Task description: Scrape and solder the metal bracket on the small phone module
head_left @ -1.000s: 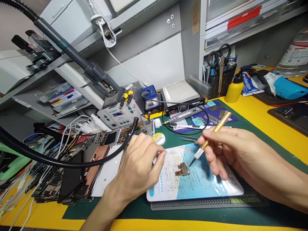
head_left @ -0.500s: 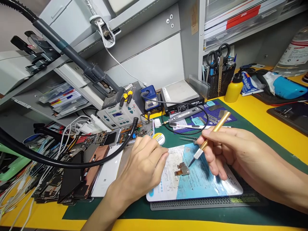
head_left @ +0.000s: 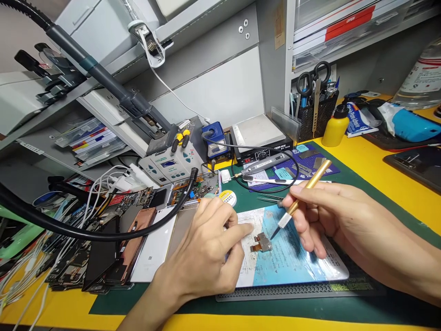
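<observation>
My right hand (head_left: pixel 320 216) grips a craft knife (head_left: pixel 299 195) with a gold handle and silver knurled collar. Its dark blade points down-left at the right edge of a small electronic part (head_left: pixel 263 243), a metal-plated piece with orange flex connectors on its left. This part lies on a white-and-blue printed sheet (head_left: pixel 292 269). Left of it hovers my left hand (head_left: pixel 215 246), index finger stretched toward the part and the other fingers curled. I see nothing in that hand, though its palm is hidden. Whether the fingertip touches the sheet I cannot tell.
A green mat (head_left: pixel 193 305) covers the yellow bench. Left are phone parts (head_left: pixel 113 248), a white phone back (head_left: pixel 151 257) and a black hose (head_left: pixel 103 235). Behind stand a rework station (head_left: pixel 172 163), a hot plate (head_left: pixel 258 133) and tweezers (head_left: pixel 270 199). A yellow bottle (head_left: pixel 335 128) stands right.
My left index finger has stretched out to the right, toward the small part, and the hand has shifted slightly right and down. My right hand and the craft knife stay nearly still.
</observation>
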### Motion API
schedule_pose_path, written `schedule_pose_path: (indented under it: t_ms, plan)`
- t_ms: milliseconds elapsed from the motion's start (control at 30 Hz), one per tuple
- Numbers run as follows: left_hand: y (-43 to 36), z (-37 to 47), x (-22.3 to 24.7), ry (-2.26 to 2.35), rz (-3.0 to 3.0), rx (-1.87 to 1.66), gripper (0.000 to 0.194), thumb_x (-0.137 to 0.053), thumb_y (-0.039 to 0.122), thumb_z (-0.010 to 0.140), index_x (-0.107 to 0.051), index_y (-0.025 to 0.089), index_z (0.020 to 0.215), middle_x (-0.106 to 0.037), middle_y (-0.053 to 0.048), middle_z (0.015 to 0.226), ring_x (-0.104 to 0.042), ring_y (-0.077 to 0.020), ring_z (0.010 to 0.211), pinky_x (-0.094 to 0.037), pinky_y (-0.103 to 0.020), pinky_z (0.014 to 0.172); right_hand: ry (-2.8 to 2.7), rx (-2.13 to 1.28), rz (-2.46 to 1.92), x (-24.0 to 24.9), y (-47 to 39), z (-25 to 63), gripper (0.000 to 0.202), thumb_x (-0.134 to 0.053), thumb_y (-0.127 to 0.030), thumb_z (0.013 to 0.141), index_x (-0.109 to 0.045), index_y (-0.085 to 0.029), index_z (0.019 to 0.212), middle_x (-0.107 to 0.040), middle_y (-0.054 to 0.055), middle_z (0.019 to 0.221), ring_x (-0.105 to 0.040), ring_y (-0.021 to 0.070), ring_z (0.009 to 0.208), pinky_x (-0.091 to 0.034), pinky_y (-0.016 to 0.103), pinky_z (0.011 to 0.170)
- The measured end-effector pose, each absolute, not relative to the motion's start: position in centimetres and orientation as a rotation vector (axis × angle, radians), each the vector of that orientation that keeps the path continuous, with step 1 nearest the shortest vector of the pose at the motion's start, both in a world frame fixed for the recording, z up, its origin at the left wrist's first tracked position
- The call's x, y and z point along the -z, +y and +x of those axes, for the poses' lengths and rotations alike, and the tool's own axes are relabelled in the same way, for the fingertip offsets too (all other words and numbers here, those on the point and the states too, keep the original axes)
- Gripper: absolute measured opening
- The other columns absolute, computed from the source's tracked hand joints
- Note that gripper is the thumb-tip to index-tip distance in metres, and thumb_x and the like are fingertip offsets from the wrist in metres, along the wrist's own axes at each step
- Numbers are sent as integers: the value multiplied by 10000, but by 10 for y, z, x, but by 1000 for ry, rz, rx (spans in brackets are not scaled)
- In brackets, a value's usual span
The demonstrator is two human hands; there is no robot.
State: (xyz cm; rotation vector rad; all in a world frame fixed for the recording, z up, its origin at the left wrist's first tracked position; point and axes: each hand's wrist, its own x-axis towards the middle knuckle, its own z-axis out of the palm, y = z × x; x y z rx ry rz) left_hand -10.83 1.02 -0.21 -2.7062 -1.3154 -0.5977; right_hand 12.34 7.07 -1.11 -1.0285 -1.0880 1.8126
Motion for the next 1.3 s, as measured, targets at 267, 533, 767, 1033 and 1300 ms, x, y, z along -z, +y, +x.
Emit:
schedule_pose_path:
  t_ms: [267, 533, 767, 1033, 1300]
  plan:
    - [13, -109, 5, -1318, -2669, 562, 340, -531, 41, 870, -759, 149, 1097, -563, -82, 847, -469, -227, 809, -346, -410, 712, -1096, -1820, -1031, 10, 70, 122, 394, -790, -563, 745, -729, -190, 633, -668, 44, 500, -583, 147, 352, -489, 203, 330]
    - [13, -109, 3, -1293, -2550, 683, 213, -620, 82, 889, -713, 108, 1079, -628, -91, 859, -498, -223, 813, -385, -425, 733, -1098, -1817, -1038, 8, 70, 123, 394, -780, -547, 767, -720, -179, 638, -657, 44, 501, -577, 143, 355, -491, 204, 335]
    - [14, -110, 5, -1369, -2510, 725, 73, -629, 97, 935, -665, 157, 917, -640, -58, 828, -525, -208, 803, -410, -409, 740, -1109, -1813, -1052, 7, 71, 121, 397, -762, -535, 788, -707, -176, 626, -651, 46, 497, -567, 136, 360, -489, 200, 343]
    - [13, -102, 9, -1417, -2583, 592, 270, -562, 113, 935, -718, 153, 1151, -632, -160, 1189, -536, -311, 1127, -493, -522, 941, -1087, -1820, -1034, 9, 70, 123, 373, -790, -535, 751, -724, -186, 634, -660, 40, 506, -579, 144, 353, -493, 205, 328]
    - [13, -108, 9, -1330, -2532, 585, 292, -589, 57, 838, -761, 119, 1066, -637, -189, 1234, -524, -356, 1190, -469, -611, 1029, -1105, -1816, -1029, 8, 70, 123, 395, -772, -561, 772, -736, -179, 677, -663, 38, 506, -578, 138, 363, -492, 199, 345]
